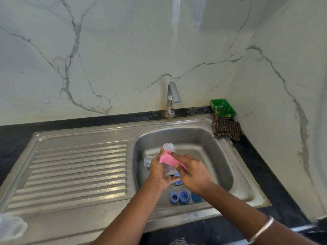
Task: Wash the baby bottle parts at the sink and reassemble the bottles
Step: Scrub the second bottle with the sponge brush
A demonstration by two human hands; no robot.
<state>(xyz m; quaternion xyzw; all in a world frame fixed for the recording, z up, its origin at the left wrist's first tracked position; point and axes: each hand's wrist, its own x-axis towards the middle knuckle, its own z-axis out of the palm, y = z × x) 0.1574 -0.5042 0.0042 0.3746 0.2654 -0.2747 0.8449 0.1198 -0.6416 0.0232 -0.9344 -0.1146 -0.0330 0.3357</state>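
Note:
My left hand (158,171) grips a clear baby bottle (169,148) over the steel sink basin (221,156), mouth pointing up and away. A pink scrubber (167,159) is wrapped against the bottle's side, and my right hand (192,171) pinches it there. A second clear bottle (147,160) lies in the basin behind my left hand. Three blue collar rings (184,197) sit on the basin floor near the front wall, the right one partly hidden under my right wrist. Another blue part (177,182) shows under my hands by the drain.
The chrome tap (172,98) stands behind the basin with no water visible. The ribbed drainboard (76,170) lies to the left, with clear plastic caps (11,227) at its front left corner. A green box (223,107) and a checked cloth (227,128) sit at the back right.

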